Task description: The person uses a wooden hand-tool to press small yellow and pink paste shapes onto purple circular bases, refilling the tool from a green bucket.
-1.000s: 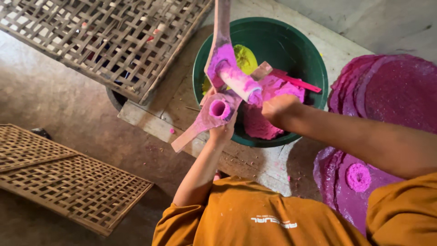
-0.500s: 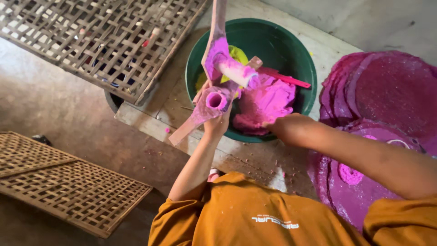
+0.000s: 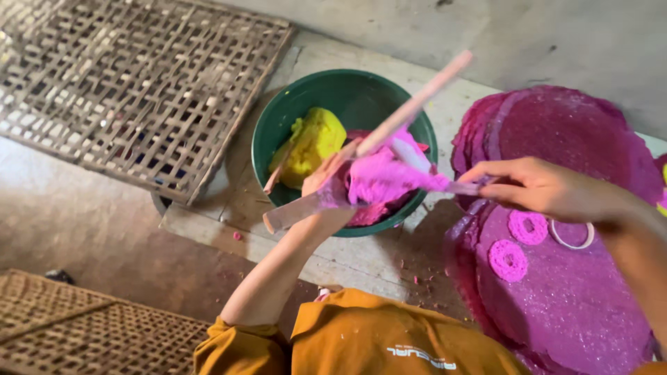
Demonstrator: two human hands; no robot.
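Note:
My left hand (image 3: 322, 186) grips a long wooden stick tool (image 3: 417, 104) held slantwise over a green bowl (image 3: 278, 121). A lump of pink dough (image 3: 382, 179) clings to the tool just beside that hand. My right hand (image 3: 538, 187) pinches a thin pale scraper (image 3: 422, 161), and its blade lies against the pink dough. Inside the bowl sit a yellow dough lump (image 3: 316, 139) and more pink dough, partly hidden behind the tool and my hand.
A stack of large round pink sheets (image 3: 577, 132) lies at the right, with two small pink dough rings (image 3: 528, 227) and a white ring (image 3: 571, 237) on it. Woven bamboo trays lie at upper left (image 3: 125, 83) and lower left (image 3: 69, 333). The bowl stands on a crumb-strewn wooden bench (image 3: 361, 267).
The view shifted, so the bowl now sits lower in frame. My right hand went from the bowl out over the pink sheets and now holds the scraper against the dough; the stick tilted rightward.

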